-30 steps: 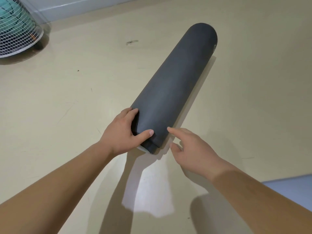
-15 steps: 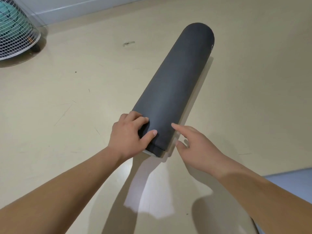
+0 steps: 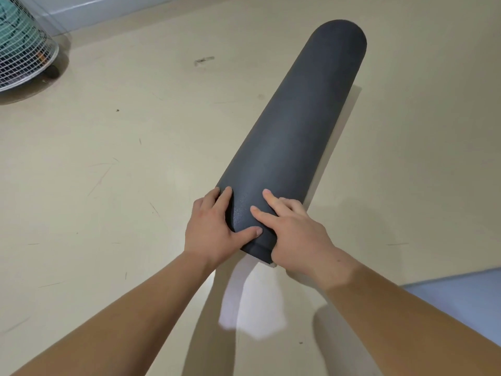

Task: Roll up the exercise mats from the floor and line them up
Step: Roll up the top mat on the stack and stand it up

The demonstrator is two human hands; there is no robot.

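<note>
Beige floor [image 3: 122, 164]: left hand [image 3: 211, 229] clasps grainy mat roll [image 3: 292, 126] (cylindrical), right hand [image 3: 298, 234] flat atop

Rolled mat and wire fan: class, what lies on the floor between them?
Only bare floor, shown in the head view: nothing stands between the fan and the rolled mat, just a dark scuff and faint scratches.

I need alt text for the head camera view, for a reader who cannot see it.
Two bare hands hold the near end of a rolled-up dark grey foam mat lying on a beige floor: the left hand grips its side, the right hand presses straight fingers on top. A white wire fan stands at far left.
</note>
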